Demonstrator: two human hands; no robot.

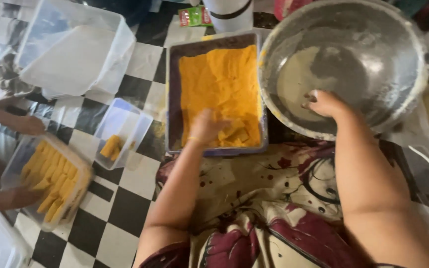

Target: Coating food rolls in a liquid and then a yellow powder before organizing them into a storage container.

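With the left hand [205, 126] pinching coated pieces [234, 133] at the tray [172, 99] near edge and the right hand [326, 103] spread in the bowl [403, 44], crumbs may spill onto the floor [125, 208]

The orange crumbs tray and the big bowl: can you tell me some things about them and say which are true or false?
1. The left hand is in the tray of orange crumbs. True.
2. The right hand holds a spoon. False: it is bare, reaching into the metal bowl.
3. The metal bowl is full of orange crumbs. False: it holds pale batter.
4. Another person's hands are at a clear tub of coated pieces. True.
5. The floor is plain green. False: it is black and white checks.
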